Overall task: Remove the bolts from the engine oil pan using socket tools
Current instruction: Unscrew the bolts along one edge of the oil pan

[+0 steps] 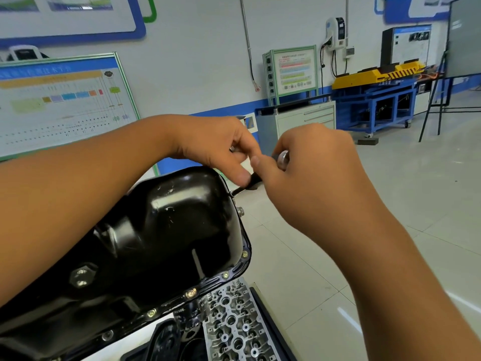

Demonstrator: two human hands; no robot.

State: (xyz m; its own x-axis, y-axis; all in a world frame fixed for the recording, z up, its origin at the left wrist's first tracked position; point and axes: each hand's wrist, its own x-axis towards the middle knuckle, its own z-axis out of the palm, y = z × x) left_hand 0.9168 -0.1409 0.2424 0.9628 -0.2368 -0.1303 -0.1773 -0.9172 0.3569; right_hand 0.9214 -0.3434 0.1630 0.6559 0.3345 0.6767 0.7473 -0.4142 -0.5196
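Nearest to the camera, at the bottom, a grey metal cylinder head [234, 324] with many round holes lies on a dark tray [273, 327]. Just above it is the black oil pan [166, 230], tilted, with its shiny rounded body filling the lower left part of the view. Along its near edge several bolts [191, 293] sit in the flange, and one more bolt [245, 254] is at the right corner. A big hexagonal plug [80, 276] is on the left side of the pan. Farther, at the far right corner of the pan, both hands meet. The left hand [218, 147] has its thumb and fingers curled around the dark shaft of a socket tool [246, 185], whose tip touches the pan edge. The right hand [312, 165] grips the upper end of the same tool, where a round silver knob [283, 158] shows between its fingers. Behind the hands stands a grey cabinet [299, 123] with drawers. Farther on the right there is a blue and yellow bench [374, 100]. On the far left wall hangs a large board [59, 102] with coloured diagrams.
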